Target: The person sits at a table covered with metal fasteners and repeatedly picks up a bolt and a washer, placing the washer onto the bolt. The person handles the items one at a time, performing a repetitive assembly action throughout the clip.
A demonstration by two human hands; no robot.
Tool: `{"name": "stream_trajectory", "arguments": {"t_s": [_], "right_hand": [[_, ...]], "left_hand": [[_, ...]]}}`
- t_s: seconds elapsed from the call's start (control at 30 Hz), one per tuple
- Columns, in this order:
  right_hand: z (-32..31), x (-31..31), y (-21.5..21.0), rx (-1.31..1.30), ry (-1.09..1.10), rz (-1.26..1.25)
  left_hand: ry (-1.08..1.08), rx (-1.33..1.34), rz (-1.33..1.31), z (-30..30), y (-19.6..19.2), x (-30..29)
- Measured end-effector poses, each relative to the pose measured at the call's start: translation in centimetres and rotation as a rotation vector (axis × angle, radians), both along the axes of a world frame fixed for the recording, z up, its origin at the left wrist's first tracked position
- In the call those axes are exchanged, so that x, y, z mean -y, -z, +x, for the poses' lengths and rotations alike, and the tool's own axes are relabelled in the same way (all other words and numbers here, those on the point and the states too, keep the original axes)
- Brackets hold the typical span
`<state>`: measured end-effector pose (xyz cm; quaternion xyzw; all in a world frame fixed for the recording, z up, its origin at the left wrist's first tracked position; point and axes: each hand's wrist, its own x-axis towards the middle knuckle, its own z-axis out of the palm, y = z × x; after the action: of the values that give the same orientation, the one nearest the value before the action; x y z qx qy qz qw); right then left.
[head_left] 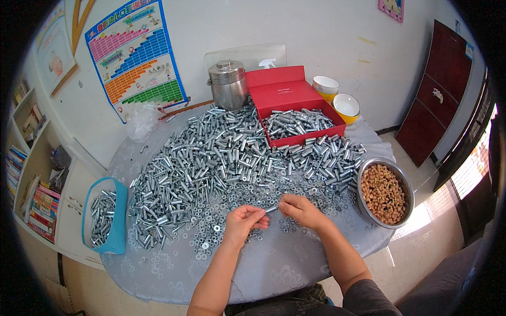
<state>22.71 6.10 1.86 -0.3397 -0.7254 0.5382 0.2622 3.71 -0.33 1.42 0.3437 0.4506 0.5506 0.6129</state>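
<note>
A: Where do we have the small metal piece (271,209)?

B: Between our two hands, just above the loose rings and nuts (224,199) at the near side of the heap of metal sleeves (179,171). Our left hand (244,220) pinches one end between thumb and forefinger, its other fingers curled loosely below

A: And our right hand (300,209)?

B: Its fingers are bent in and pressed together, seeming to pinch the other end; we cannot tell exactly what lies under the fingertips

A: How should we handle it well?

B: We'd do best to keep both ends in one straight line, hold the left pinch steady and let only the right fingertips do fine work. A light grip should be enough, and staying low means a dropped bit won't roll far

A: What containers have we around us?

B: The red box (311,139), lid folded back, is piled with sleeves, and the blue bin (117,231) at our left holds more. At our right the steel bowl (389,226) is full of round brown pieces, perhaps nuts in their shells. Behind the red box sit two yellow bowls (345,107), white inside. The steel canister (228,89) is lidded, so we can't see into it
</note>
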Motion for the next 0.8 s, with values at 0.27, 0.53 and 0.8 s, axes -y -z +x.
{"name": "stream_trajectory", "arguments": {"t_s": [0.27, 0.53, 0.8], "right_hand": [[-1.1, 0.6, -1.3, 0.061, 0.116, 0.67], [0.1, -0.1, 0.1, 0.079, 0.02, -0.008], [-1.5, 0.4, 0.8, -0.233, 0.399, 0.034]], "left_hand": [[-0.023, 0.08, -0.115, -0.6, 0.7, -0.2], [0.021, -0.086, 0.036, 0.3, -0.4, 0.1], [-0.049, -0.023, -0.011, 0.2, -0.1, -0.1]]}}
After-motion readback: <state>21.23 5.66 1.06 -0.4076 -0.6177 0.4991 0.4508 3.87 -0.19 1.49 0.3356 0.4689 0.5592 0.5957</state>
